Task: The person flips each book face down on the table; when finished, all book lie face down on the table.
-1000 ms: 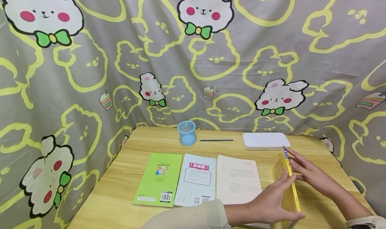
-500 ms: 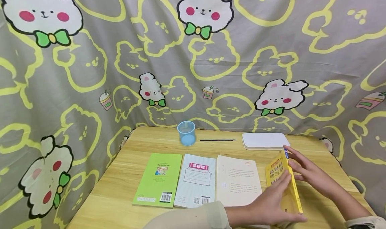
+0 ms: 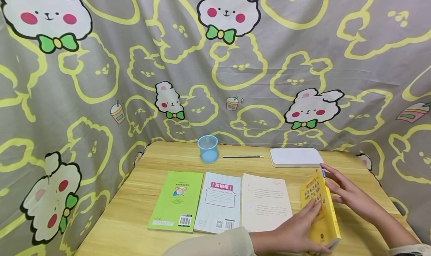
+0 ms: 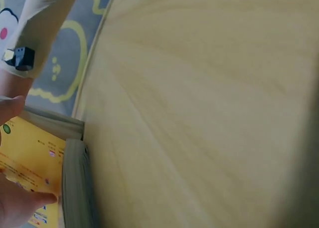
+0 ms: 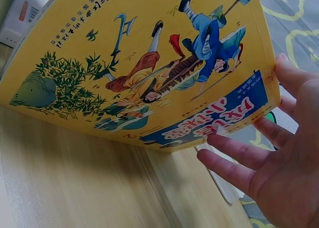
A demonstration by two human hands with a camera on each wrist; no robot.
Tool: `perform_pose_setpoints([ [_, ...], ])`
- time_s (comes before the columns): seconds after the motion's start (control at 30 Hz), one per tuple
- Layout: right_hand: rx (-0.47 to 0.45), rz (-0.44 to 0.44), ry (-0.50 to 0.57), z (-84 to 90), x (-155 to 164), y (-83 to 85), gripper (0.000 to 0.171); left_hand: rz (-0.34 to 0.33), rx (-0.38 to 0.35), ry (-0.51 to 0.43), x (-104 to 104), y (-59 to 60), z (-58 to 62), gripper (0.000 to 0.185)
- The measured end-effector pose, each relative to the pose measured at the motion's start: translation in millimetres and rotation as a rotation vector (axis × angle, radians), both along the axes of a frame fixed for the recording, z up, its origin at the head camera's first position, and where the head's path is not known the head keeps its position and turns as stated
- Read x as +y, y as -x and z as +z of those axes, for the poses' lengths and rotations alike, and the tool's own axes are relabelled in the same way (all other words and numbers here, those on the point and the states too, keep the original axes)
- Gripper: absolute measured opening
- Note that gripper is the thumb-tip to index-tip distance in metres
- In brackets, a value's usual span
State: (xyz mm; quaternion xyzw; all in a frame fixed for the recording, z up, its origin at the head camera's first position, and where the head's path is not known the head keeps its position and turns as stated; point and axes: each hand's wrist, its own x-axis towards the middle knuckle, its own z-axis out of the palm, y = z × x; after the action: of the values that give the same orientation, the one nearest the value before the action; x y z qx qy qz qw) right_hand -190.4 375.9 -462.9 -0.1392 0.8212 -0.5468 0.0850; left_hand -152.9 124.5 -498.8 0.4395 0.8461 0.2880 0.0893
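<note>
A yellow book (image 3: 314, 218) stands on edge, tilted, at the right of the table. My left hand (image 3: 291, 231) grips its near lower part, with fingers on the cover and thumb by the bottom edge. In the right wrist view the other cover (image 5: 164, 73) shows painted figures and a blue title band. My right hand (image 5: 279, 158) has its fingers stretched out and touches the book at its title end. Left of the book lie a cream book (image 3: 266, 201), a pale blue book (image 3: 219, 200) and a green book (image 3: 176, 200), flat in a row.
Along the back of the wooden table (image 3: 131, 211) stand a blue mesh cup (image 3: 208, 149), a thin black pencil-like stick (image 3: 243, 157) and a white flat case (image 3: 296, 157). A patterned grey curtain (image 3: 188, 61) hangs behind and at the sides.
The yellow book has turned from nearly edge-on so that more of its printed cover shows. My left hand has shifted slightly left and down, my right hand slightly right.
</note>
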Motion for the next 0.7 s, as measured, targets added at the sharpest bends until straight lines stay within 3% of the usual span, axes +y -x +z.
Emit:
perform_pose_setpoints([
  [0.27, 0.017, -0.013, -0.051, 0.3, 11.3, -1.1, 0.060, -0.002, -0.063, 0.022, 3.4, 2.6, -6.5, 0.118],
  [0.53, -0.062, 0.099, -0.041, 6.7, 35.7, -1.0, 0.064, -0.012, -0.095, 0.077, 12.3, 2.0, -5.2, 0.110],
  [0.7, -0.136, 0.154, -0.031, 9.3, 48.1, -1.1, 0.069, -0.018, -0.072, 0.118, 17.7, -0.2, -5.9, 0.105],
])
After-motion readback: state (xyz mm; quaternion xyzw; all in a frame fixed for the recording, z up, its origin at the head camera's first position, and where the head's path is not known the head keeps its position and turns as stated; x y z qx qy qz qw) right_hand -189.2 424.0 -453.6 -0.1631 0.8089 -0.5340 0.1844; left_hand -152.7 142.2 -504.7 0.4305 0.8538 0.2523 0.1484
